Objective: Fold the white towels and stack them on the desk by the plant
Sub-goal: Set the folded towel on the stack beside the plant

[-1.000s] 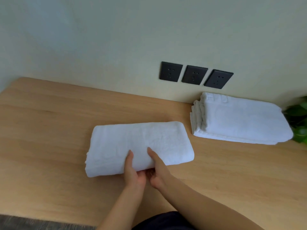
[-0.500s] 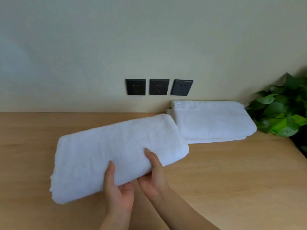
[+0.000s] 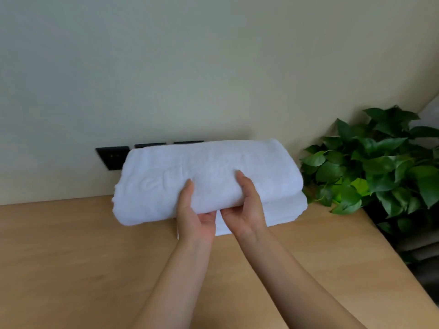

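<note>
A folded white towel is held in the air over the wooden desk, near the back wall. My left hand and my right hand both grip its near edge, thumbs on top and fingers underneath. Below and behind it lies the stack of folded white towels; only its lower right part shows under the held towel. The green plant stands just right of the stack.
Three black wall sockets sit on the wall behind the towel, mostly hidden by it. The desk's right edge runs diagonally past the plant, with dark floor beyond.
Both hands lifted the folded towel off the desk and carried it right and toward the wall, so it now hangs over the stack. The view has swung right toward the plant.
</note>
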A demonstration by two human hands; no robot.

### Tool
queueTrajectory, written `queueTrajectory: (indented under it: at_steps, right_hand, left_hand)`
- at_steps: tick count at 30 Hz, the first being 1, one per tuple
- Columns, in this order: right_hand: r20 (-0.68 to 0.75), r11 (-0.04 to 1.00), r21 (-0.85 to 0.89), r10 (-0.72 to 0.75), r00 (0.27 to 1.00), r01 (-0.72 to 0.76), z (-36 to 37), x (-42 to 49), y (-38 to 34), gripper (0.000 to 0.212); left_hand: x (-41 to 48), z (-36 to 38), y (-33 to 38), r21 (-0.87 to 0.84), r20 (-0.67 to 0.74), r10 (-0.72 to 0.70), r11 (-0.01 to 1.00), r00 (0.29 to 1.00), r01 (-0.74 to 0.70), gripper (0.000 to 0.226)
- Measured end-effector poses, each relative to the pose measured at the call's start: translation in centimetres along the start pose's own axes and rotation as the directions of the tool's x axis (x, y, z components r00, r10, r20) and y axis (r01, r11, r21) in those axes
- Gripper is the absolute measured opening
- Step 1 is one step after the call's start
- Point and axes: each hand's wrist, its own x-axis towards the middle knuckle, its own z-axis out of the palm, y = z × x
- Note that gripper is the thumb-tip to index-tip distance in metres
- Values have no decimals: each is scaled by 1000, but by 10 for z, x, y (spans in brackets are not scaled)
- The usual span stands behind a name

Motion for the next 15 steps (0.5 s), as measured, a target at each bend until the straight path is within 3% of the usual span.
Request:
queueTrajectory:
  at_steps: [2,6,10,15]
  right_hand:
    - [54,999,6,-36,998,35,-7,19,-33,18]
    - [109,996,-7,-83,991,84,-51,57,-71,34]
    - [-51,995,-104,5,999,-10,-114,73,-72,40]
    - [-88,979,-206,-16,996,-2,-138,82,-70,53]
  left_hand:
    - [18,21,-26,-24,61,6,1000,998,-5,46]
    - [52,26,-85,-43,199,9,999,980,0,47]
    - [63,-15,-132,60,50,-51,997,997,48,48]
    - [64,-22,-136,90,-12,-40,995,999,41,44]
